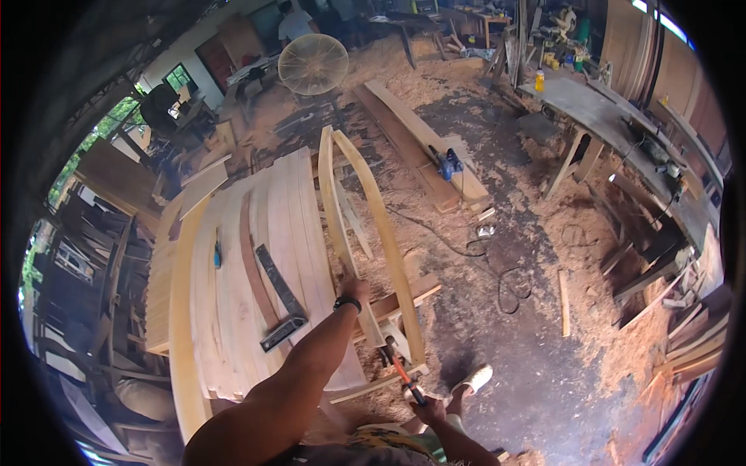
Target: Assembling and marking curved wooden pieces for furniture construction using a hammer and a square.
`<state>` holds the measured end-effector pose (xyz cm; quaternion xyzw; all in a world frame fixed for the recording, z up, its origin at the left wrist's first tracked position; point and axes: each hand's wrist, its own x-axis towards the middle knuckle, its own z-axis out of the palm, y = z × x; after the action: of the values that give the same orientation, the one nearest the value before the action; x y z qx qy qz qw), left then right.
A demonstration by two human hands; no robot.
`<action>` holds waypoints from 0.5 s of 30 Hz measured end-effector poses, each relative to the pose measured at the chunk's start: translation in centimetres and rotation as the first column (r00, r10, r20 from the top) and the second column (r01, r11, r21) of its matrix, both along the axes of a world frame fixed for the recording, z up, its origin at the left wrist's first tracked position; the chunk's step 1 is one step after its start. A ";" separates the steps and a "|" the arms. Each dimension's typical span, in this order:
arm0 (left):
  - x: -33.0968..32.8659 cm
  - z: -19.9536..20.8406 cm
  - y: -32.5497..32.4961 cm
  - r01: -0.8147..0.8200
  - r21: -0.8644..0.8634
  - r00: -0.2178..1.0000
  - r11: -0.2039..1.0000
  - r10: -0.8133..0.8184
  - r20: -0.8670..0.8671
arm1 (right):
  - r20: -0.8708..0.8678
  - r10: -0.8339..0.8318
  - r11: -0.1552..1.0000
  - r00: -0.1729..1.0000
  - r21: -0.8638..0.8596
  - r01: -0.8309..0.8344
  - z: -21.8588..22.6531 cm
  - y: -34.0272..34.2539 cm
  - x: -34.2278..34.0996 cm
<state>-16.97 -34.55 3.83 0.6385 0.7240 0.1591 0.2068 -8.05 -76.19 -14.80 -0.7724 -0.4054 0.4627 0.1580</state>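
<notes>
My left hand (353, 290), with a dark band at its wrist, is closed on a long pale wooden rail (332, 202) of a narrow frame standing beside a stack of boards. My right hand (430, 412) is wrapped round the black grip of a hammer (404, 377) with an orange shaft. The hammer's dark head is at the near end of that rail, close to a short crosspiece (381, 383); whether it touches the wood I cannot tell. The frame's other rail (385, 217) curves away to the right, and both rails come close together at the far end.
Left of the frame, planed boards (291, 186) carry a dark try square (278, 291) and a blue-handled tool (217, 254). Ahead, a blue power tool (449, 165) rests on planks. A cable (466, 252) crosses the shavings-strewn floor. At right is a workbench (590, 113); a fan (313, 64) stands farther back.
</notes>
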 end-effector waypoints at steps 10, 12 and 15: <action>0.5 -0.8 0.4 0.092 -0.065 0.994 0.994 -0.087 0.068 | -0.032 0.181 0.964 0.983 -0.192 -0.184 5.1 -9.2 5.3; 1.1 -0.1 -2.2 0.120 0.006 0.992 0.993 -0.120 0.050 | 0.059 0.189 0.974 0.980 -0.136 -0.180 6.2 -10.7 6.9; 0.4 2.8 -11.0 0.303 0.313 0.933 0.900 -0.347 0.093 | 0.077 0.422 0.904 0.903 -0.106 -0.414 6.7 -12.7 10.4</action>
<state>-16.61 -45.52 6.59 0.7606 0.5581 0.2743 0.1862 2.32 -88.93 -8.09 -0.6954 -0.5484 0.4644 0.0012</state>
